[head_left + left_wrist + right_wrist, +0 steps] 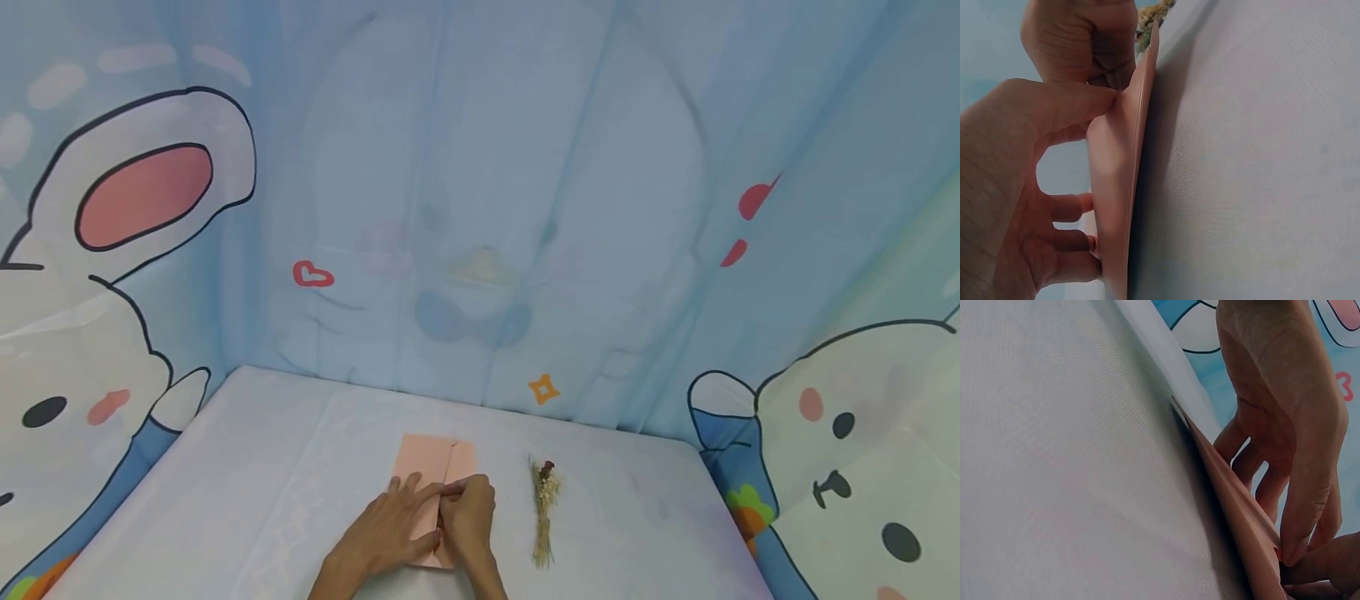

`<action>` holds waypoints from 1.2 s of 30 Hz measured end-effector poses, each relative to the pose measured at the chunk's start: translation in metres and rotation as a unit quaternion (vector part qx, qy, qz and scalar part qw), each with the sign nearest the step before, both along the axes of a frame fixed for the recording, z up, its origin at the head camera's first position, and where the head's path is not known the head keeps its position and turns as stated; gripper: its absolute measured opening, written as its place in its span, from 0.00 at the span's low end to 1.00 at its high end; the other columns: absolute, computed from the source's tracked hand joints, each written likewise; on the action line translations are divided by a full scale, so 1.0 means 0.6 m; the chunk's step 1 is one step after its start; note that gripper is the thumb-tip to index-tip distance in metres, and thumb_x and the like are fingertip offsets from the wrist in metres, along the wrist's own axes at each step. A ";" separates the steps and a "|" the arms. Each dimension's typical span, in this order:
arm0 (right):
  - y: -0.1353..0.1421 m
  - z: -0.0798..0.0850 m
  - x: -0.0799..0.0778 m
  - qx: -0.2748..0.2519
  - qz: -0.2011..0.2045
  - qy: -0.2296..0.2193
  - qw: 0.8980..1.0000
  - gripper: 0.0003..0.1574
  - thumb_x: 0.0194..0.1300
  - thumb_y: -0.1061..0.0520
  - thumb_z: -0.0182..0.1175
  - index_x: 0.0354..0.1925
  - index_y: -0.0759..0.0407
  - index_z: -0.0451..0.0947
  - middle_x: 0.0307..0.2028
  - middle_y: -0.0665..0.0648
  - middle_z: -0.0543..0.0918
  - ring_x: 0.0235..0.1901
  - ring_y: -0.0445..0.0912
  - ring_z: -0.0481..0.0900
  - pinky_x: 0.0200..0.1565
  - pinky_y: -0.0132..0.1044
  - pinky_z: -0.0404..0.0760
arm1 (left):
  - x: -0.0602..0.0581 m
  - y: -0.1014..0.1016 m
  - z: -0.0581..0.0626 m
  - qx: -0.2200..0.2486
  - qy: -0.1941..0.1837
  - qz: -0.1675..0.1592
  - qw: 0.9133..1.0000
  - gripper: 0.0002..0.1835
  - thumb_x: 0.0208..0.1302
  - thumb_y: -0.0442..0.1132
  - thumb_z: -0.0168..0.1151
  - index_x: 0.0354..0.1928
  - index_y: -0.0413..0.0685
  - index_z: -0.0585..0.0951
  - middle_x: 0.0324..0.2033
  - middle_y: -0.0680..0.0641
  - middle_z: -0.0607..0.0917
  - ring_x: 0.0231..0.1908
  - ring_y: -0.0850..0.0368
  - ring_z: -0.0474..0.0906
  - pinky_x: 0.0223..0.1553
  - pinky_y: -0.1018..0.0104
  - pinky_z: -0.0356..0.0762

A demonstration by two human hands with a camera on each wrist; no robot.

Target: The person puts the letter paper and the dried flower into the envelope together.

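A folded pink paper (424,454), flat like an envelope with a lengthwise overlapping seam, lies on the white-covered table. My left hand (386,527) rests across its left part with fingers spread and fairly straight. In the left wrist view, those fingertips and the thumb press on the paper (1113,172). My right hand (469,512) has curled fingers and pinches the overlapping edge near the seam, close beside the left hand's fingertips. The right wrist view shows the paper (1235,497) slightly raised along its near edges; the right fingertips are partly cut off there.
Right of the paper lies a small bunch of dried flowers (543,508) with straw-like stems and a dark red bloom. A white cloth (622,500) covers the table. Behind and at both sides hangs a blue curtain (487,167) printed with cartoon animals.
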State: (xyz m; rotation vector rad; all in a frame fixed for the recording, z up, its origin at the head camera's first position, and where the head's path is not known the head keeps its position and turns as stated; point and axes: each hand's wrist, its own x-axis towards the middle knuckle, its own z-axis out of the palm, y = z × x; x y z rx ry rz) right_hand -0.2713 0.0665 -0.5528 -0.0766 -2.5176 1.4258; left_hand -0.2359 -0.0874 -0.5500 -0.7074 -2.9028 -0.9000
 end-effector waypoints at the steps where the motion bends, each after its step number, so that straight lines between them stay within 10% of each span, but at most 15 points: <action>1: 0.003 0.001 0.001 0.002 0.000 0.001 1.000 0.13 0.47 0.78 0.59 0.23 0.67 0.86 0.14 0.57 0.83 0.10 0.39 0.76 0.14 0.28 0.75 | -0.001 0.002 0.001 -0.002 0.005 -0.003 1.000 0.33 0.70 0.63 0.54 0.74 0.65 0.66 0.73 0.35 0.67 0.71 0.30 0.65 0.58 0.31 0.73; 7: 0.017 0.019 0.012 0.052 -0.015 0.003 0.999 0.05 0.50 0.72 0.70 0.24 0.64 0.87 0.19 0.56 0.86 0.18 0.40 0.81 0.20 0.29 0.78 | 0.003 0.002 0.006 0.007 0.018 0.005 1.000 0.31 0.67 0.60 0.58 0.70 0.64 0.70 0.70 0.36 0.69 0.68 0.25 0.67 0.56 0.31 0.74; 22: 0.180 0.037 0.026 0.111 -0.235 0.039 0.965 0.10 0.51 0.60 0.76 0.31 0.66 0.88 0.23 0.60 0.88 0.22 0.49 0.84 0.29 0.46 0.80 | 0.011 0.005 0.004 0.026 -0.003 0.021 0.999 0.30 0.66 0.60 0.60 0.69 0.68 0.70 0.73 0.35 0.67 0.70 0.21 0.61 0.63 0.28 0.66; 36: 0.220 0.003 0.013 0.101 -0.237 -0.019 0.966 0.08 0.55 0.60 0.73 0.30 0.66 0.88 0.21 0.59 0.87 0.21 0.48 0.82 0.28 0.47 0.78 | 0.013 0.008 0.006 0.022 0.004 0.023 0.999 0.29 0.67 0.59 0.59 0.69 0.65 0.71 0.72 0.33 0.67 0.69 0.19 0.61 0.63 0.28 0.67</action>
